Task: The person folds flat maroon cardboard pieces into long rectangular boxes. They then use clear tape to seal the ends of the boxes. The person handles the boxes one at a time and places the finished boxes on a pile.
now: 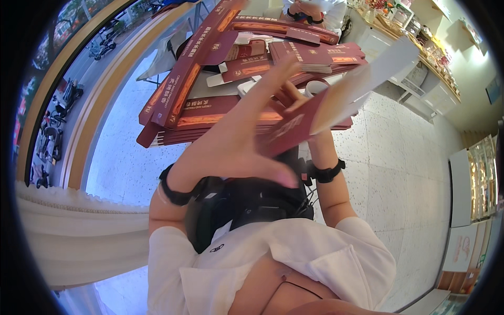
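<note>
Nearest the camera, the left hand (pixel 223 139) is held with its fingers spread apart; whether the maroon carton (pixel 295 125) is touched by it cannot be told. Blurred and tilted, the carton is held up before the tabletop (pixel 202 88), apparently clamped by the partly hidden fingers of the right hand (pixel 290 96). Handling or shaping of the carton seems under way; a steadying left grip would be called for.

Maroon-and-white carton (pixel 298 126), tilted, partly blurred
</note>
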A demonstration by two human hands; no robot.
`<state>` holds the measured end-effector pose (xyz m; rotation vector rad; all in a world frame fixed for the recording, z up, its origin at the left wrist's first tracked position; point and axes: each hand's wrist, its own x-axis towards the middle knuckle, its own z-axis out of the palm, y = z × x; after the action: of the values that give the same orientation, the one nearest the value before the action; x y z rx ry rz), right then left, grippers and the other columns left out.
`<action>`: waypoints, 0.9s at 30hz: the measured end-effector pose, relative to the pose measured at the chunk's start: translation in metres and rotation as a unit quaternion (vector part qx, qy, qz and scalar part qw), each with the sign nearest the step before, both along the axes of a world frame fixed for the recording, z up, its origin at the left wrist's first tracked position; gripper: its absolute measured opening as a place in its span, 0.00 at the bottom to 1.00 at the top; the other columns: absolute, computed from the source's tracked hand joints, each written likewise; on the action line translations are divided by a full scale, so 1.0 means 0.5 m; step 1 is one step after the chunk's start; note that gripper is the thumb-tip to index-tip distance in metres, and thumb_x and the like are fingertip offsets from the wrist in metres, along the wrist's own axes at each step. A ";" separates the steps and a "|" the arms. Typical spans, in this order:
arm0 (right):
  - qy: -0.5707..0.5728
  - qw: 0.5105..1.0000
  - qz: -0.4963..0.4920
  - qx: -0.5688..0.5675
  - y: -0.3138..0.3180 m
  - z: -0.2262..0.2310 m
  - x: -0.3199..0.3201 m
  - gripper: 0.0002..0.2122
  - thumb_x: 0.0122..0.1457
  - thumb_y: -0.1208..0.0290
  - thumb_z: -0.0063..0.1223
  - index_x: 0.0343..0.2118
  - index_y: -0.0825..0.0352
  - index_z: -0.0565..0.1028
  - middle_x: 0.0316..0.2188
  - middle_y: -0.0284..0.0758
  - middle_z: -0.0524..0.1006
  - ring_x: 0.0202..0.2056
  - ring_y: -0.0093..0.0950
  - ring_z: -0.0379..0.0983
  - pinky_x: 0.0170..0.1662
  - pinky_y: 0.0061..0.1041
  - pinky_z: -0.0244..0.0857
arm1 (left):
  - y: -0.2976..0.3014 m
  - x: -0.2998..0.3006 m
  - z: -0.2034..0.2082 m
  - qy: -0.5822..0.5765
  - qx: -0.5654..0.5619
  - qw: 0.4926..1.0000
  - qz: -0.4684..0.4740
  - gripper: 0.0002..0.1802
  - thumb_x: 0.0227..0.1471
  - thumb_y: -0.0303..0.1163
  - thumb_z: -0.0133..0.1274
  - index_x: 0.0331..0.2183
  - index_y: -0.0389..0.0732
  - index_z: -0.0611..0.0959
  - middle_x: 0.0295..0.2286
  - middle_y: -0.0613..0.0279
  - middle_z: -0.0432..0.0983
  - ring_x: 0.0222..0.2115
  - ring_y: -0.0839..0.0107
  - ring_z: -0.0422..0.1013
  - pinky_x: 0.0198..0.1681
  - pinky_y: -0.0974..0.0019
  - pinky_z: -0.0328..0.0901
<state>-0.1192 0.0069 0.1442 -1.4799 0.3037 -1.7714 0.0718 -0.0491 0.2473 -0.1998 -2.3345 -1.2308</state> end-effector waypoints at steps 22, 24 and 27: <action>-0.039 0.963 -0.266 0.001 0.090 0.092 0.031 0.29 0.57 0.49 0.52 0.56 0.62 0.65 0.64 0.47 0.49 0.59 0.47 0.59 0.58 0.45 0.57 | 0.012 0.050 -0.064 0.217 -0.013 0.900 0.378 0.61 0.35 0.31 0.69 0.61 0.38 0.45 0.55 0.50 0.55 0.55 0.60 0.59 0.56 0.58 0.56; -0.033 0.961 -0.273 -0.031 0.078 0.087 0.053 0.28 0.56 0.52 0.55 0.54 0.67 0.66 0.64 0.47 0.48 0.58 0.45 0.60 0.58 0.42 0.57 | 0.021 0.039 -0.085 0.241 -0.099 0.876 0.407 0.60 0.35 0.31 0.68 0.60 0.36 0.45 0.54 0.50 0.55 0.53 0.59 0.60 0.54 0.59 0.57; 0.033 0.939 -0.339 -0.049 0.068 0.069 0.085 0.22 0.55 0.60 0.56 0.51 0.66 0.70 0.63 0.48 0.51 0.58 0.44 0.61 0.58 0.41 0.57 | 0.019 0.026 -0.122 0.279 -0.117 0.847 0.437 0.58 0.35 0.31 0.69 0.59 0.37 0.47 0.53 0.50 0.56 0.52 0.59 0.61 0.53 0.59 0.57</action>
<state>-0.0769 0.0408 0.1789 -1.6237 0.8530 -2.2944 0.0847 -0.0398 0.1865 0.3592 -1.6941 -0.3537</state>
